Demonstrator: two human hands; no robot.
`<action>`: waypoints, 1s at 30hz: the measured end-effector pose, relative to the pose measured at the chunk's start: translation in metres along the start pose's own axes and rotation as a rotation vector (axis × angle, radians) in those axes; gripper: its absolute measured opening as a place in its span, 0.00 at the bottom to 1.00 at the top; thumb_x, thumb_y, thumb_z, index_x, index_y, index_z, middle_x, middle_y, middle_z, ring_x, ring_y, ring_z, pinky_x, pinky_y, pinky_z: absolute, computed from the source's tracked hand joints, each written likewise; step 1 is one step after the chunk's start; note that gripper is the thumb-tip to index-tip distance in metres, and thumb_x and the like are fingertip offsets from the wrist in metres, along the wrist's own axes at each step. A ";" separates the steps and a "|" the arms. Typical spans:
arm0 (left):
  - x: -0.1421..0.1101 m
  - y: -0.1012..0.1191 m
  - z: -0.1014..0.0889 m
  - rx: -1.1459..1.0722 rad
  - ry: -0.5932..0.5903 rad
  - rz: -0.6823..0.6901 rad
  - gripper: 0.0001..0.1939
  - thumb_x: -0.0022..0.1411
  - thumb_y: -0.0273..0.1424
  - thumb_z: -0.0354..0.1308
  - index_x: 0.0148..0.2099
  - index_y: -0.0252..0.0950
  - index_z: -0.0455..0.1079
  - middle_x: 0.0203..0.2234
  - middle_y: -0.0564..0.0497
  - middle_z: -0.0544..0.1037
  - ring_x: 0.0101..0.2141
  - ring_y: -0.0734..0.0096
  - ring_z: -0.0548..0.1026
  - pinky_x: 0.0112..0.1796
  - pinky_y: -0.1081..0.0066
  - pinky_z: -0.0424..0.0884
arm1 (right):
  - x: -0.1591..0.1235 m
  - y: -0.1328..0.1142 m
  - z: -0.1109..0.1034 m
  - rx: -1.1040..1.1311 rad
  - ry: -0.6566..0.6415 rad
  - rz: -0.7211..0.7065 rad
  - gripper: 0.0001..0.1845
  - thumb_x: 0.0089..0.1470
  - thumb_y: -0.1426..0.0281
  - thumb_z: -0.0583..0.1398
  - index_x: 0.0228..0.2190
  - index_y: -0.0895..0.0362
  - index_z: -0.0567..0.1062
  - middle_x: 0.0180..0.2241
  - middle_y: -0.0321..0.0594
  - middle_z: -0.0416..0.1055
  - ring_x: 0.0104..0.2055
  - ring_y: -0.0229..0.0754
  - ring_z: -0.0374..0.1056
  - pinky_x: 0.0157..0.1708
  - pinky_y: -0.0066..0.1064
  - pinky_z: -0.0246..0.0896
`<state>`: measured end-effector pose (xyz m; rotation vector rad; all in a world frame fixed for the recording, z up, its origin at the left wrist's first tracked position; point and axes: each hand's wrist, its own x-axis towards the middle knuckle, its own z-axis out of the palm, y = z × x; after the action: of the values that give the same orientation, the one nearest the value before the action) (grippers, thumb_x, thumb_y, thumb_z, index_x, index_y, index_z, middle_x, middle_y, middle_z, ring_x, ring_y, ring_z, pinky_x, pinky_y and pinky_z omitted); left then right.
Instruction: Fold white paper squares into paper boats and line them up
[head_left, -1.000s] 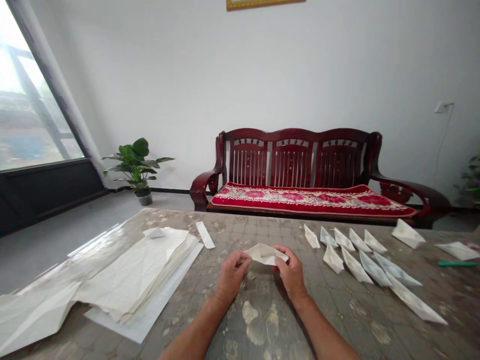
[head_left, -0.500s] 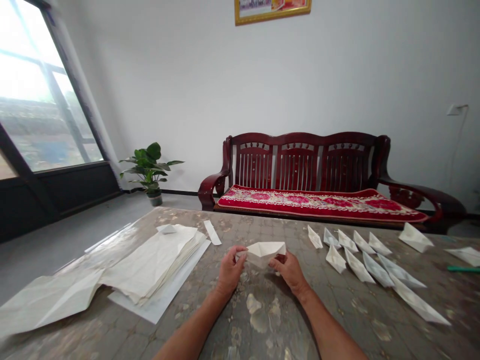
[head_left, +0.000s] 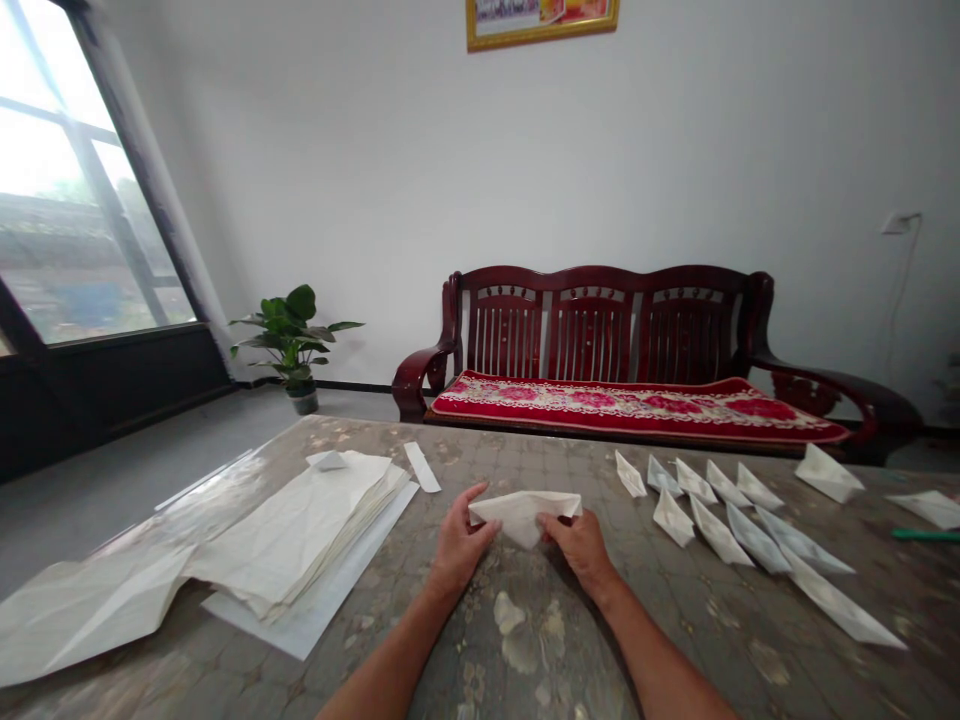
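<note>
Between my hands, over the middle of the table, is a folded white paper boat point(head_left: 523, 512) with a long straight upper edge and a point facing down. My left hand point(head_left: 461, 535) grips its left end, thumb in front and fingers behind. Closed on the right part is my right hand point(head_left: 577, 545), its thumb pressed on the front face. To the right several finished paper boats point(head_left: 718, 530) stand in two rows, some white and some bluish. A larger paper boat point(head_left: 827, 473) sits behind them.
A stack of paper sheets point(head_left: 300, 530) covers the table's left side, with a crumpled sheet point(head_left: 97, 610) beside it. A paper strip point(head_left: 422, 468) lies near the far edge. At far right are a flat folded paper point(head_left: 930, 508) and a green pen-like stick point(head_left: 926, 535). A wooden bench point(head_left: 585, 330) stands beyond.
The paper boat has been turned in my hands, so its point now faces down and its straight edge is on top. Both hands have shifted their grip. The camera view has tilted slightly.
</note>
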<state>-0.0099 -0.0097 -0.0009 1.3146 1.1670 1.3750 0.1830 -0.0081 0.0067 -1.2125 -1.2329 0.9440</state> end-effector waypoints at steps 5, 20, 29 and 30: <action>0.000 -0.001 0.006 -0.052 -0.119 -0.093 0.24 0.46 0.44 0.66 0.41 0.31 0.75 0.31 0.47 0.81 0.30 0.65 0.77 0.29 0.72 0.71 | -0.003 0.001 0.007 0.054 -0.010 0.025 0.18 0.38 0.56 0.65 0.22 0.59 0.78 0.17 0.40 0.74 0.20 0.43 0.68 0.20 0.31 0.65; 0.013 -0.006 0.008 -0.022 -0.044 -0.083 0.22 0.50 0.49 0.63 0.28 0.31 0.75 0.16 0.52 0.74 0.16 0.78 0.66 0.20 0.77 0.62 | -0.003 0.005 0.008 0.180 0.000 0.043 0.20 0.38 0.55 0.66 0.28 0.60 0.78 0.23 0.41 0.76 0.21 0.40 0.67 0.22 0.30 0.66; 0.017 0.001 0.002 0.002 0.000 -0.158 0.24 0.48 0.50 0.64 0.20 0.32 0.70 0.12 0.52 0.72 0.15 0.78 0.66 0.19 0.77 0.61 | 0.006 0.015 -0.008 0.368 0.164 0.076 0.23 0.41 0.54 0.66 0.35 0.57 0.79 0.27 0.38 0.77 0.26 0.39 0.70 0.22 0.25 0.62; 0.017 0.001 0.002 0.003 -0.009 -0.169 0.24 0.47 0.50 0.64 0.20 0.32 0.69 0.12 0.52 0.72 0.15 0.78 0.66 0.19 0.77 0.61 | 0.006 0.015 -0.008 0.398 0.169 0.087 0.24 0.40 0.53 0.67 0.35 0.57 0.79 0.26 0.38 0.77 0.25 0.38 0.70 0.21 0.25 0.62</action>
<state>-0.0086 0.0066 0.0025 1.1941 1.2445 1.2440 0.1931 -0.0009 -0.0068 -1.0092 -0.8158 1.0682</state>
